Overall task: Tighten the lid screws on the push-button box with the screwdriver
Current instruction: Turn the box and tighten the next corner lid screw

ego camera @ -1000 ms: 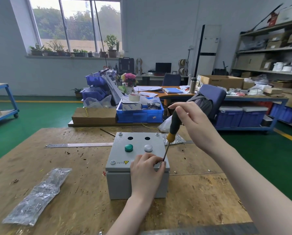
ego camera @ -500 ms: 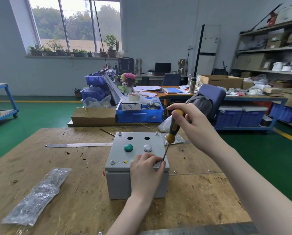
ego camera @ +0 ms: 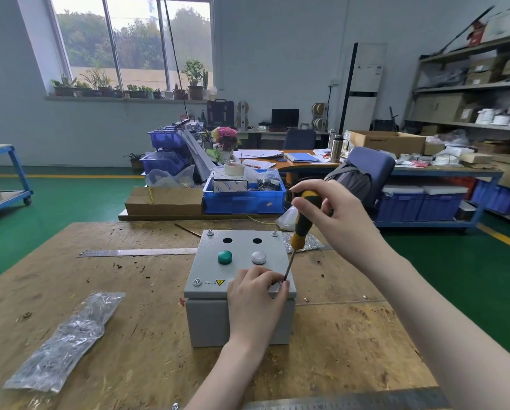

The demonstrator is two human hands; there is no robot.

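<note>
The grey push-button box (ego camera: 209,263) stands in the middle of the wooden bench, with a green button (ego camera: 224,257), a white button (ego camera: 258,258) and two empty holes in its lid. My right hand (ego camera: 336,217) grips the black-and-yellow screwdriver (ego camera: 302,230) by the top of its handle. The shaft slants down to the lid's near right corner. There my left hand (ego camera: 256,297) rests on the lid, its curled fingertips pinching round the tip and the screw, which they hide. Screws show at the near left corner (ego camera: 197,282) and at both far corners.
A steel ruler (ego camera: 138,252) lies left of the box and a crumpled plastic bag (ego camera: 67,341) at the near left. A foil piece (ego camera: 308,245) lies behind the box's right side. Another metal strip (ego camera: 351,400) runs along the bench's near edge. Blue crates and cardboard stand beyond.
My right hand has shifted its hold on the handle, whose yellow end now shows between the fingers. The left hand and the box have stayed in place.
</note>
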